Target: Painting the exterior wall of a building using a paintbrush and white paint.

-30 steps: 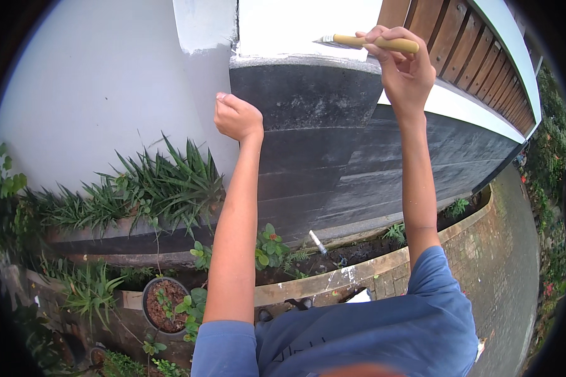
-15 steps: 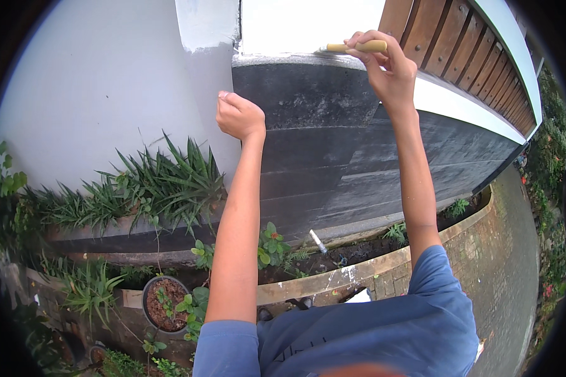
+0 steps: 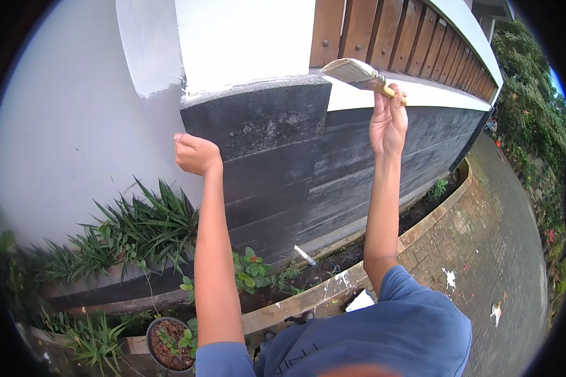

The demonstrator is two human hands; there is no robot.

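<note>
My right hand [image 3: 388, 120] is raised and grips the wooden handle of a wide paintbrush [image 3: 360, 73]. Its pale bristles point left and rest at the top edge of the dark grey wall base [image 3: 283, 163], just below the white painted pillar [image 3: 245, 41]. My left hand [image 3: 197, 154] is a closed fist held against the left corner of the dark wall, with nothing in it. Both arms reach up from blue sleeves.
Brown wooden fence slats [image 3: 383, 31] run along the top right. A planting bed with spiky green plants [image 3: 138, 229] lies below the wall. A round pot [image 3: 170, 339] stands at the lower left. A brick path [image 3: 490, 251] with white paint spots curves off to the right.
My right hand has shifted the brush right and a little lower along the ledge, with the bristles now pointing left. My left fist stays on the wall corner.
</note>
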